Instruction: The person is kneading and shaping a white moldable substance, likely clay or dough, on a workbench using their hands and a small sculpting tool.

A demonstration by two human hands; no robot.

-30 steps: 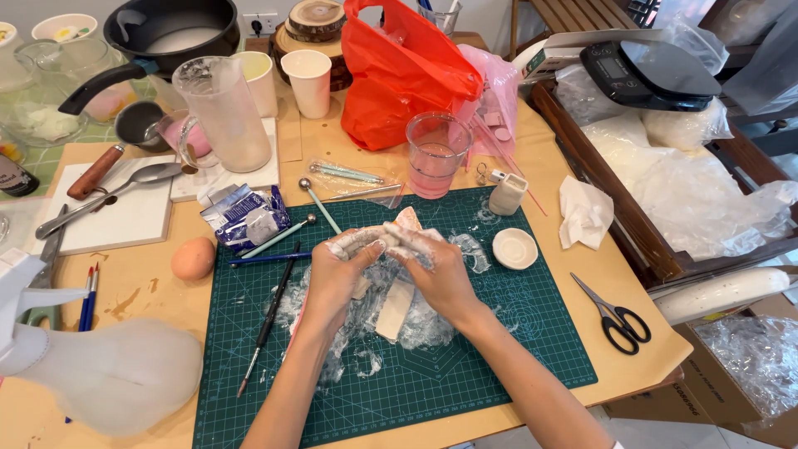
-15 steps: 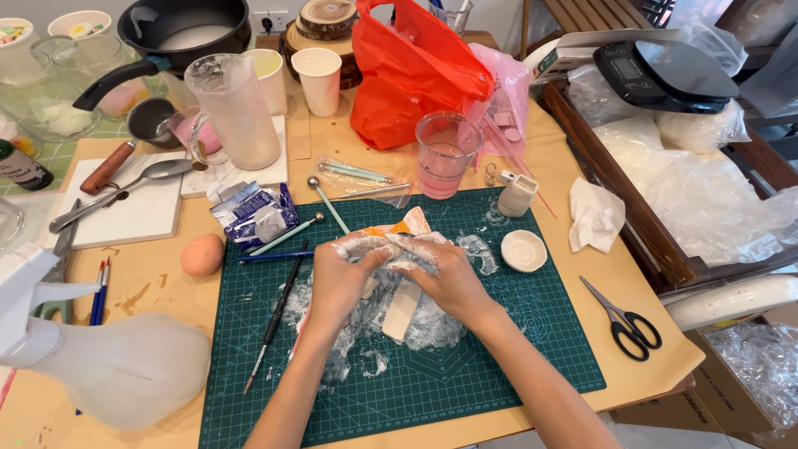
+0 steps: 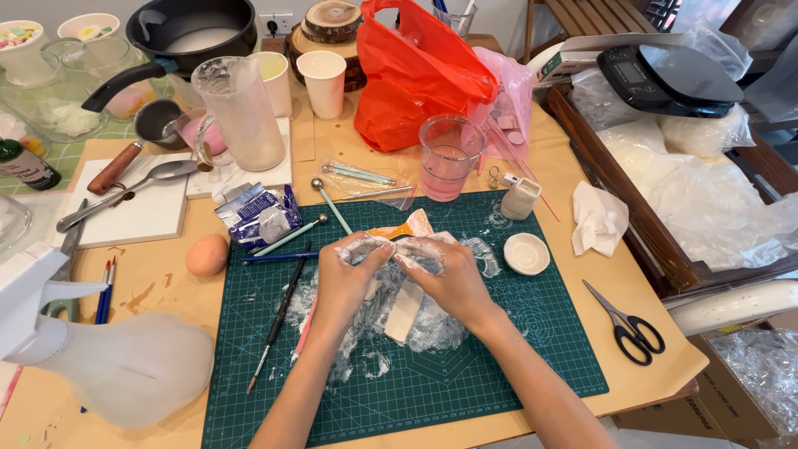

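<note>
A soft white clay lump wrapped in crinkled clear film (image 3: pixel 397 247) is gripped by the left hand (image 3: pixel 345 278) and right hand (image 3: pixel 449 278) above the green cutting mat (image 3: pixel 499 366). Judged pliable, light, slippery; best held at both ends.
</note>
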